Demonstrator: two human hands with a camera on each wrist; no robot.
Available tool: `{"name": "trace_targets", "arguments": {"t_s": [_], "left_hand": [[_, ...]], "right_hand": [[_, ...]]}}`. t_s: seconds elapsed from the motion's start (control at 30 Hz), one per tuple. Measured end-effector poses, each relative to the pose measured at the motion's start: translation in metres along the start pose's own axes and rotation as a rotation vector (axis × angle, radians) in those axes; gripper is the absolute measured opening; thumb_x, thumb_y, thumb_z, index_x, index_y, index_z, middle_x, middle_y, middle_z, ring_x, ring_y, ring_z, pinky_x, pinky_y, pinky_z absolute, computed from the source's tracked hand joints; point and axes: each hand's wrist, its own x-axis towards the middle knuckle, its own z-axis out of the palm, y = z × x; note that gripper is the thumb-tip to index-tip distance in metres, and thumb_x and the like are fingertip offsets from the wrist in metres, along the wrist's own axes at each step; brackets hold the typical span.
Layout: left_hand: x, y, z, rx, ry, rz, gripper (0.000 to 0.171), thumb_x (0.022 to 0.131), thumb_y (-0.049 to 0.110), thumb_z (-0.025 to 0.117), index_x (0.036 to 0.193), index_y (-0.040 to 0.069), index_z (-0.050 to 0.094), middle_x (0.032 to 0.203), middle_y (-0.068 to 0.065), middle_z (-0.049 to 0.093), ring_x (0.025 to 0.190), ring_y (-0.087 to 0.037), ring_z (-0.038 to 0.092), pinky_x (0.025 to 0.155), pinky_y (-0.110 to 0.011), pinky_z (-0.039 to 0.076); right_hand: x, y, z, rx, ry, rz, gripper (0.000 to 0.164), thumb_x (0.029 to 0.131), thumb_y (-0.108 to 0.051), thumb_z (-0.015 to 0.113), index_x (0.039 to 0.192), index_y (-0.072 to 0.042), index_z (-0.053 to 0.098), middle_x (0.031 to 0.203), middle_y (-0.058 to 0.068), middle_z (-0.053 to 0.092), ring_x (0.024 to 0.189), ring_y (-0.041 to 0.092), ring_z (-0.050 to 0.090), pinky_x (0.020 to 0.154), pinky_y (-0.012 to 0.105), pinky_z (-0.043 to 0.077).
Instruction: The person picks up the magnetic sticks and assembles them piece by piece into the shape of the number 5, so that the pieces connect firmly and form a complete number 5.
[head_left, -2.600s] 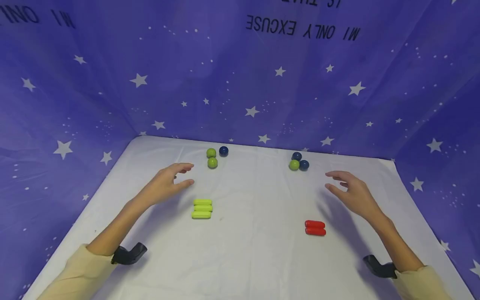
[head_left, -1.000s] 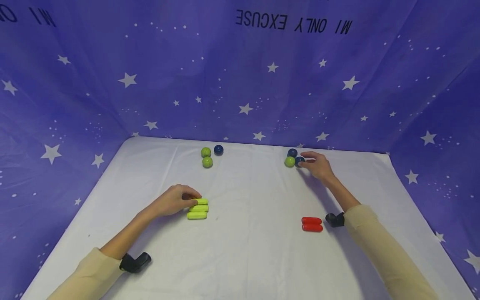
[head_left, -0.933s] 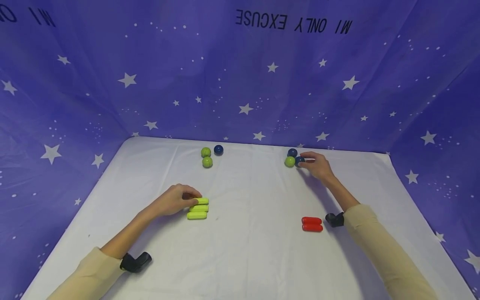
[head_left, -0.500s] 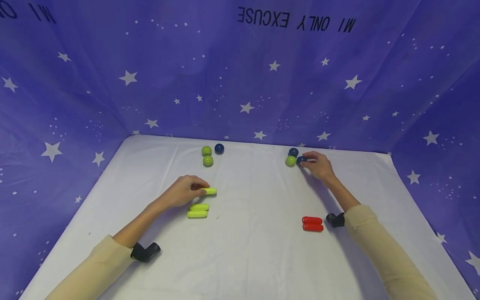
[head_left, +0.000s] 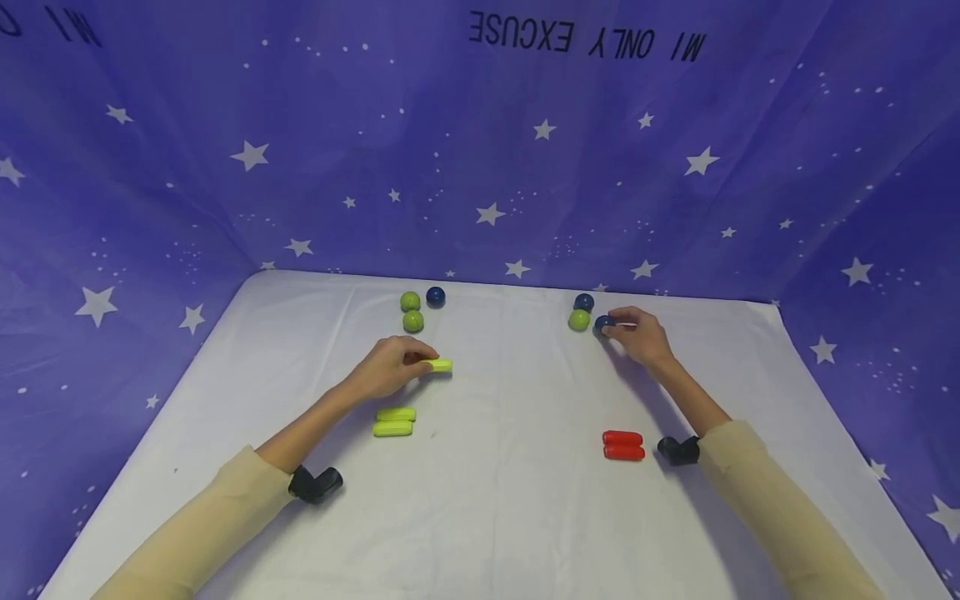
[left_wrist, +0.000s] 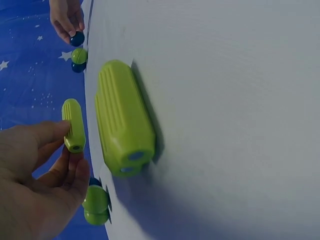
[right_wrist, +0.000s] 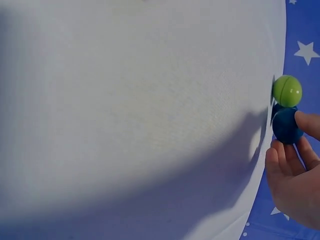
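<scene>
My left hand (head_left: 389,367) pinches a short yellow-green ribbed building rod (left_wrist: 73,125) between thumb and fingers; a dark round inset shows in its end. Two more such rods (head_left: 393,422) lie side by side, nearer me. At the back right, my right hand (head_left: 637,337) has thumb and fingers around a dark blue ball (right_wrist: 287,125), slightly apart from a green ball (head_left: 579,320) and a second blue ball (head_left: 583,302). In the right wrist view the held ball partly covers that second one.
Two green balls (head_left: 412,321) and a dark blue ball (head_left: 436,297) stand at the back left of the white-covered table (head_left: 510,500). Two red rods (head_left: 623,445) lie side by side near my right forearm. A purple star-printed curtain (head_left: 450,150) rises behind and at both sides.
My left hand has taken the farthest yellow-green rod from its row and carried it forward and right. My right hand has reached the blue ball and drawn it slightly off its cluster.
</scene>
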Motion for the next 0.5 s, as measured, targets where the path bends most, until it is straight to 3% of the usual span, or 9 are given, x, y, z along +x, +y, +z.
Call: {"name": "trace_targets", "arguments": {"t_s": [0.5], "left_hand": [[0.018,0.011,0.012,0.032,0.043,0.048,0.017,0.092,0.005,0.070,0.108,0.000,0.074,0.099,-0.008,0.071,0.085,-0.018,0.060,0.078,-0.035,0.050]], "right_hand": [[-0.025,-0.016,0.005,0.038,-0.022,-0.048,0.042,0.095,-0.017,0.069,0.132,0.000,0.058,0.129,0.022,0.060,0.116,0.036,0.059,0.092,0.043,0.045]]}}
